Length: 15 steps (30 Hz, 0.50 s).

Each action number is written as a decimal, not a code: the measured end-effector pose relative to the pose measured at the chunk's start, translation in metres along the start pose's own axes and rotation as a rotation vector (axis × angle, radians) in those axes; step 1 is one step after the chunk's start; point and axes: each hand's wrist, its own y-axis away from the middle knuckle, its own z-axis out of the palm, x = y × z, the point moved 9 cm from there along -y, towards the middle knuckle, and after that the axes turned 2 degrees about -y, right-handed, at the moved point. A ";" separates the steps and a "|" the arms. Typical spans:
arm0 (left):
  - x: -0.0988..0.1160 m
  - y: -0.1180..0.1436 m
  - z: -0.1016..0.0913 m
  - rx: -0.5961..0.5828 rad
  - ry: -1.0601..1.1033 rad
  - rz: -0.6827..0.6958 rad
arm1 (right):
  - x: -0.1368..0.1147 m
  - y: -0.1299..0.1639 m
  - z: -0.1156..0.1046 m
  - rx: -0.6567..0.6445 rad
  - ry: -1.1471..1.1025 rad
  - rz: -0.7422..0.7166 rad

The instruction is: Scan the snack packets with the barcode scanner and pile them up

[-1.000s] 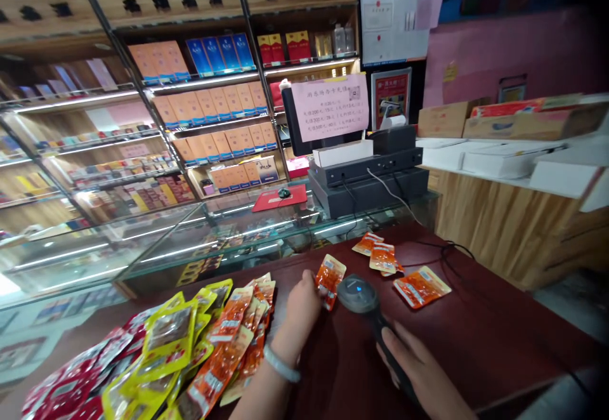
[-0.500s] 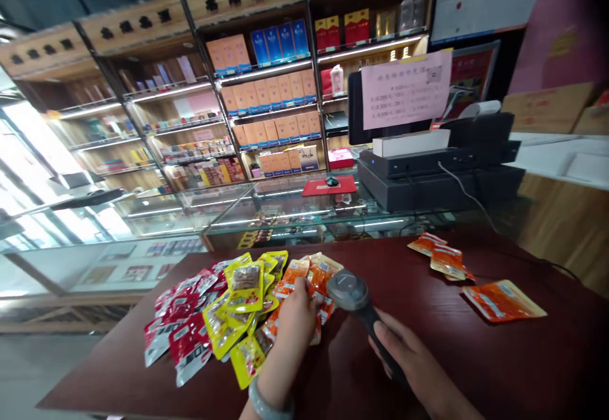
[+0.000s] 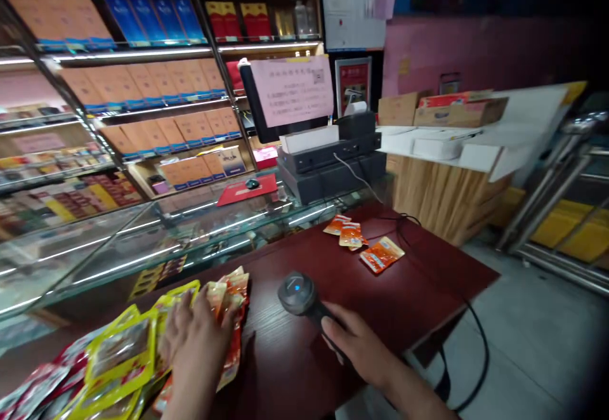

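Note:
My right hand [image 3: 356, 341] is wrapped around the handle of a dark barcode scanner [image 3: 297, 294], its head tilted up over the table and showing a small blue light. My left hand [image 3: 197, 331] lies with fingers spread over a pile of snack packets, slightly blurred. Its thumb side touches orange packets [image 3: 234, 347], and its fingers rest near yellow packets [image 3: 126, 350]. Red and silver packets [image 3: 42, 382] lie at the lower left. Farther off on the right are several overlapping orange packets [image 3: 351, 235] and a single orange packet [image 3: 382, 255].
The dark red table [image 3: 295, 356] adjoins a glass counter [image 3: 157, 242]. On that stand a black register [image 3: 333, 176] with a pink sheet [image 3: 295, 90] and a mouse [image 3: 252, 184] on a red mat. A black cable [image 3: 480, 344] hangs off the right edge. Boxed shelves line the back.
The view has swung to the right. My left hand's fingers, earlier bunched on an orange packet, are now spread over the pile. The scanner stays in my right hand, its blue light now showing.

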 end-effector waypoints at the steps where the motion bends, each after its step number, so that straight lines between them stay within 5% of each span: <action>1: 0.027 0.003 0.002 -0.018 0.033 0.078 | 0.002 0.005 -0.014 0.051 0.013 0.010; 9: 0.271 0.061 0.018 -0.291 0.378 0.685 | 0.011 0.054 -0.121 0.397 -0.043 0.049; 12: 0.330 0.076 0.023 -0.337 0.415 0.757 | 0.012 0.071 -0.153 0.540 -0.132 0.023; 15: 0.367 0.084 0.030 -0.346 0.379 0.787 | 0.016 0.089 -0.174 0.687 -0.252 0.053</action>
